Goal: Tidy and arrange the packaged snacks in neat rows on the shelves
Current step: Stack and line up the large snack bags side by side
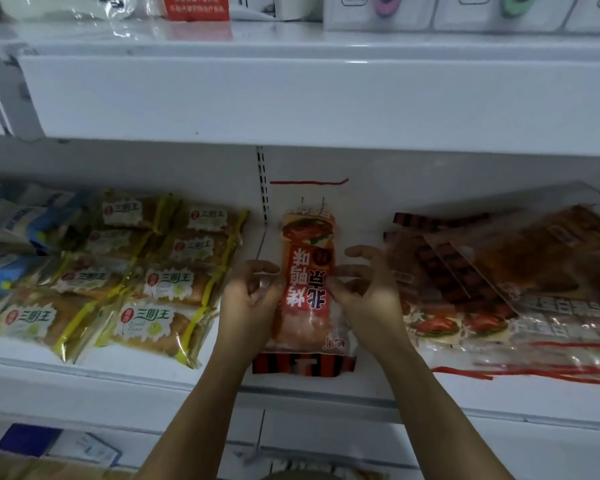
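A red and clear snack packet with white Chinese letters lies lengthwise in the middle of the white shelf. My left hand grips its left edge with curled fingers. My right hand pinches its right edge between thumb and fingers. Rows of yellow-trimmed sandwich bread packets lie to the left. A loose overlapping pile of red and clear packets lies to the right.
Blue and white packets sit at the far left of the shelf. The upper shelf overhangs closely above. A slotted upright divides the back wall. A lower shelf holds blue and white boxes.
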A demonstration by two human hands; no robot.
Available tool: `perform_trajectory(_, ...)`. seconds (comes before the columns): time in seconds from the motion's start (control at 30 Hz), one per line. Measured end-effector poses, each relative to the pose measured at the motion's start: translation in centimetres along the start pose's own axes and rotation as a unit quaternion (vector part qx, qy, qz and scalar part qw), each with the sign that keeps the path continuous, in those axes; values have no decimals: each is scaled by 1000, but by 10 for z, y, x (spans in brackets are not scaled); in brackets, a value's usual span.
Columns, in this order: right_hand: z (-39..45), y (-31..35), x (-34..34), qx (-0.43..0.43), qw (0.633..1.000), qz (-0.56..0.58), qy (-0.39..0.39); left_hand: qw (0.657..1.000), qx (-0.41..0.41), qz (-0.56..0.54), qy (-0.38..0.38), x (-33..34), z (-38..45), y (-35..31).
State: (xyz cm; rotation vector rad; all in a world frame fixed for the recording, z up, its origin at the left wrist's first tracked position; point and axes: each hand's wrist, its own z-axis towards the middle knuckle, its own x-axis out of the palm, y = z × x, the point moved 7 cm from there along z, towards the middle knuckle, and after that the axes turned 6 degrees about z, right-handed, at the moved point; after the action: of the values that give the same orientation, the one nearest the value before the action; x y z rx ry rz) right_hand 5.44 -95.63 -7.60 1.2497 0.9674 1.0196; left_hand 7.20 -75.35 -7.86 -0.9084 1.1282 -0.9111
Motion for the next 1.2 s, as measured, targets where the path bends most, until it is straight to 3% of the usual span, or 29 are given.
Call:
perform_trajectory(0.07, 2, 9, -9, -80, 991, -95, -42, 998, 17, 27, 51, -2, 9, -2)
perform_trajectory(0.13, 3, 33, -14, -220, 947, -233, -42, 978, 73, 124, 153, -1, 19, -7)
perform_trajectory(0.2, 5, 55, 2, -290, 881, -369, 60, 924, 134, 228, 275, 4, 23, -23)
perform_trajectory(0.27, 10, 63, 24, -234, 810, -500, 198, 882, 165, 271, 349, 10, 28, -42)
perform_trajectory(0.3, 12, 64, 28, -159, 804, -512, 257, 867, 180, 291, 362, 13, 32, -52)
perform_trajectory(0.37, 13, 60, 26, -10, 848, -414, 329, 861, 205, 315, 342, 17, 43, -64)
perform_trajectory(0.4, 15, 64, 23, -19, 878, -354, 321, 874, 225, 316, 294, 14, 51, -68)
perform_trajectory(0.47, 24, 65, 5, -70, 934, -256, 238, 902, 289, 298, 121, -7, 63, -72)
perform_trajectory(0.53, 29, 45, -15, -60, 977, -142, 150, 917, 330, 220, -37, -33, 56, -66)
perform_trajectory(0.6, 29, 20, -23, -30, 994, -55, 92, 938, 289, 162, -105, -44, 43, -43)
perform_trajectory(0.63, 28, 7, -21, -14, 997, -21, 71, 955, 242, 145, -91, -39, 39, -25)
perform_trajectory(0.73, 23, -27, -10, 50, 998, 43, -13, 988, 90, 116, 50, -3, 24, 16)
perform_trajectory(0.87, 22, -57, 1, 44, 995, -30, -79, 966, 165, 197, 27, 10, 11, 21)
perform_trajectory(0.97, 21, -63, 4, 22, 990, -99, -98, 968, 114, 221, 40, 10, 16, 38)
perform_trajectory(1.2, 19, -58, 15, -37, 975, -192, -107, 981, 77, 148, 97, 9, 14, 35)
